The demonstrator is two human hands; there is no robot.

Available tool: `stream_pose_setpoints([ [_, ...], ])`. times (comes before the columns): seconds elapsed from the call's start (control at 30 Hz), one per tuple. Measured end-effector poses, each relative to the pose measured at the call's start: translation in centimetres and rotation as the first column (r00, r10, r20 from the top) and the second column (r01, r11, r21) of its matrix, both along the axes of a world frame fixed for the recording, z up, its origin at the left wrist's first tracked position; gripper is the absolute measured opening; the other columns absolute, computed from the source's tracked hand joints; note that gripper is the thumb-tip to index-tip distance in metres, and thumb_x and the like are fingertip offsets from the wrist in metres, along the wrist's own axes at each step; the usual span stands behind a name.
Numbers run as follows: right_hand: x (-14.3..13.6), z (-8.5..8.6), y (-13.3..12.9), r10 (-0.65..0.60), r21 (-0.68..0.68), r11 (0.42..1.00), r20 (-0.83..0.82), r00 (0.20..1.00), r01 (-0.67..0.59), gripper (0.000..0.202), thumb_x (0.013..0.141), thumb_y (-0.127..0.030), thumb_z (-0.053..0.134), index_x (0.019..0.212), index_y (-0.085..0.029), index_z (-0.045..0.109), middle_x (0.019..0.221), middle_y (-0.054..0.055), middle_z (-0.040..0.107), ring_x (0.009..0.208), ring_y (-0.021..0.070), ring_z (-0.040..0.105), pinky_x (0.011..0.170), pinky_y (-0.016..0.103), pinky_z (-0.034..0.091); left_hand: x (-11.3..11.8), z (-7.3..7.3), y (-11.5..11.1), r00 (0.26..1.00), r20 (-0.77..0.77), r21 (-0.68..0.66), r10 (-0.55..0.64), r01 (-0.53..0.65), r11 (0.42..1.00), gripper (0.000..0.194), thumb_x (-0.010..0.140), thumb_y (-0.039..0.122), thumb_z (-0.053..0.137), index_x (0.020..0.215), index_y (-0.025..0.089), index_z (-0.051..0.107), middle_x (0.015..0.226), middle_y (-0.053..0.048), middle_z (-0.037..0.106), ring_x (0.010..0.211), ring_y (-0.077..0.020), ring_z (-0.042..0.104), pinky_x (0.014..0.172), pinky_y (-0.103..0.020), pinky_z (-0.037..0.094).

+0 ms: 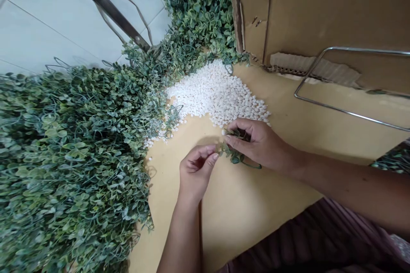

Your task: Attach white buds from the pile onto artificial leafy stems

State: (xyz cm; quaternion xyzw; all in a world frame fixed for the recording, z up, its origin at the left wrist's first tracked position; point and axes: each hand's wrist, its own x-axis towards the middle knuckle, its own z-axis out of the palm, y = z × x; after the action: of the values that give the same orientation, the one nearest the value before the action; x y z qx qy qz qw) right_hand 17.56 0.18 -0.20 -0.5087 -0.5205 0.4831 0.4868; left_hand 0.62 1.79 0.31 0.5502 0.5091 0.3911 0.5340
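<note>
Between both hands is a small green leafy sprig [235, 155], held above the tan cardboard surface [230, 204]. My right hand [259, 140] closes thumb and fingers round its upper part. A white bead [224, 132] shows at those fingertips. My left hand [200, 164] pinches the leaf tips at the sprig's left end, its fingers bent. Just beyond the hands lies a spread pile of small white beads [214, 94]. Some of the sprig is hidden behind my right fingers.
Dense artificial greenery [73, 158] is heaped along the left, with more [201, 4] at the back. A cardboard box [320, 13] stands back right beside a bent metal wire frame [336, 111]. A dark handle with a cord [115, 17] lies near white tiles [41, 13].
</note>
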Motion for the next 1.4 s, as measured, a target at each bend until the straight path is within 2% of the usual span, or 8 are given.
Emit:
stream_pose_setpoints([
  [0.1,-0.1,-0.1,-0.2,0.075,0.002,0.997,0.008,0.997,-0.075,0.01,0.075,-0.025,0.056,0.074,-0.016,0.052,0.06,-0.004,0.046,0.055,0.0086,0.043,0.05,0.021,0.036,0.4,-0.1,0.0,0.999,0.002,-0.03,0.038,-0.038,0.999,0.021,0.055,0.031,0.08,0.067,0.016,0.071,0.055,0.0,0.063,0.052,-0.0087,0.054,0.051,-0.02,0.045],
  [0.33,-0.6,-0.4,-0.3,0.105,0.178,0.968,0.358,0.928,-0.178,0.01,0.069,-0.012,0.057,0.078,-0.013,0.055,0.078,0.005,0.055,0.076,0.0157,0.05,0.069,0.027,0.039,0.8,0.2,-0.7,0.992,0.106,-0.017,0.071,-0.07,0.997,0.018,0.061,0.03,0.077,0.068,0.016,0.067,0.056,0.001,0.063,0.051,-0.0079,0.055,0.049,-0.018,0.045],
  [0.53,-0.2,0.1,-0.4,0.189,0.205,0.945,0.298,0.936,-0.256,0.012,0.083,-0.019,0.051,0.072,-0.016,0.057,0.068,0.001,0.053,0.068,0.0125,0.049,0.065,0.024,0.037,1.3,0.6,-0.7,0.982,0.149,0.05,0.117,-0.125,0.991,0.018,0.06,0.028,0.077,0.069,0.016,0.066,0.055,0.002,0.061,0.049,-0.0066,0.053,0.048,-0.017,0.044],
  [0.77,-0.4,-0.3,-0.3,0.182,0.169,0.96,0.22,0.958,-0.221,0.018,0.087,-0.021,0.044,0.072,-0.016,0.053,0.069,0.001,0.053,0.069,0.0121,0.05,0.066,0.024,0.039,1.2,-0.3,-0.2,0.977,0.191,-0.063,0.099,-0.089,0.994,0.018,0.062,0.028,0.075,0.074,0.017,0.067,0.055,0.003,0.059,0.051,-0.0066,0.052,0.049,-0.016,0.044],
  [0.9,-0.2,-0.5,-0.3,0.124,0.161,0.974,0.197,0.973,-0.157,0.016,0.086,-0.023,0.044,0.072,-0.017,0.051,0.067,-0.001,0.05,0.066,0.0119,0.047,0.062,0.023,0.038,1.1,-1.0,0.2,0.988,0.106,-0.038,0.111,-0.107,0.994,0.015,0.066,0.027,0.071,0.077,0.017,0.067,0.062,0.002,0.06,0.055,-0.0082,0.054,0.053,-0.02,0.047],
  [1.1,0.7,0.3,-0.2,-0.046,0.181,0.983,0.112,0.993,0.026,0.021,0.084,-0.029,0.046,0.065,-0.019,0.044,0.058,-0.003,0.045,0.056,0.0106,0.043,0.052,0.023,0.034,1.5,-2.2,0.3,0.992,-0.125,0.257,0.016,0.017,0.966,0.012,0.07,0.02,0.063,0.081,0.017,0.068,0.081,-0.004,0.061,0.069,-0.0114,0.055,0.063,-0.023,0.046],
  [1.27,1.3,0.3,0.0,-0.131,0.172,0.977,0.01,0.991,0.128,0.017,0.083,-0.031,0.048,0.071,-0.019,0.049,0.064,0.0,0.053,0.061,0.0122,0.05,0.059,0.023,0.04,1.7,-2.8,0.9,0.968,-0.23,0.324,0.105,-0.026,0.946,0.016,0.071,0.02,0.061,0.085,0.017,0.068,0.077,-0.003,0.058,0.064,-0.0106,0.053,0.062,-0.023,0.044],
  [1.4,1.2,-0.2,0.5,-0.163,0.17,0.974,0.06,0.985,0.151,0.02,0.083,-0.033,0.046,0.069,-0.019,0.048,0.064,0.0,0.053,0.062,0.0127,0.05,0.061,0.024,0.04,2.5,-2.4,1.9,0.91,-0.377,0.362,0.175,-0.029,0.932,0.019,0.073,0.022,0.06,0.09,0.017,0.069,0.076,-0.003,0.058,0.066,-0.0124,0.055,0.067,-0.025,0.045],
])
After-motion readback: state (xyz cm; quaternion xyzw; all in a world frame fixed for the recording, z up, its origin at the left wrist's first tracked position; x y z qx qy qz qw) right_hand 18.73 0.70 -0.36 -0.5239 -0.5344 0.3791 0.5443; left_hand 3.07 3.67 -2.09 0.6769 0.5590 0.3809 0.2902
